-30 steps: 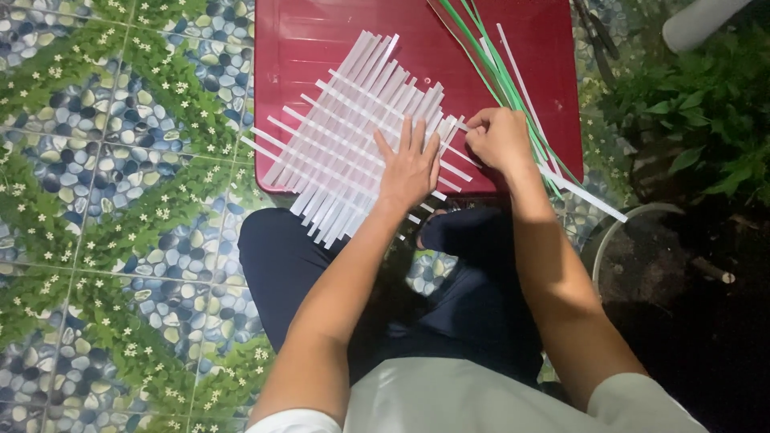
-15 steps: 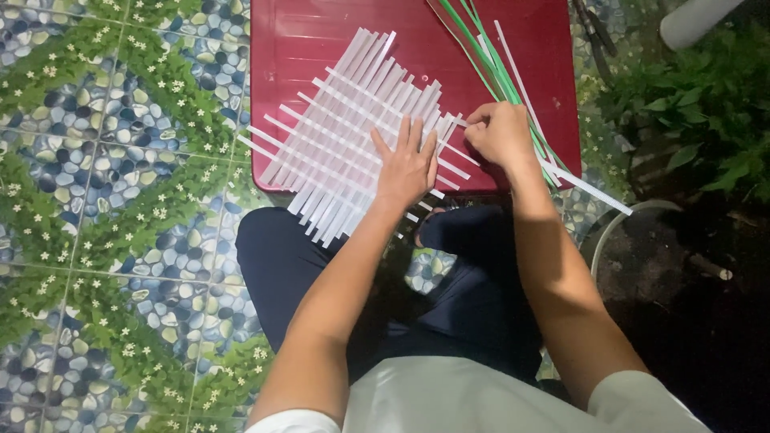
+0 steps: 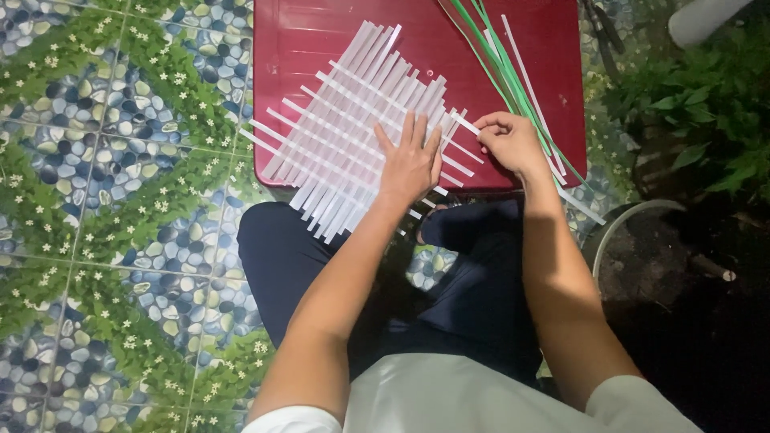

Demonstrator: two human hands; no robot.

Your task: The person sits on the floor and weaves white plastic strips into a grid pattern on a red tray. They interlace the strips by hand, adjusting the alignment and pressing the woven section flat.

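A mat of woven white strips lies slanted on a red plastic board. My left hand presses flat on the mat's near right part, fingers spread. My right hand pinches the end of one white cross strip at the mat's right edge. Loose green and white strips lie on the board just beyond my right hand.
The board rests on a tiled floor patterned with pebbles and leaves, in front of my crossed legs in dark trousers. Green leafy plants and a dark round pot stand to the right.
My right hand has shifted slightly along the right edge with the white strip pinched; my left hand stays flat on the mat.
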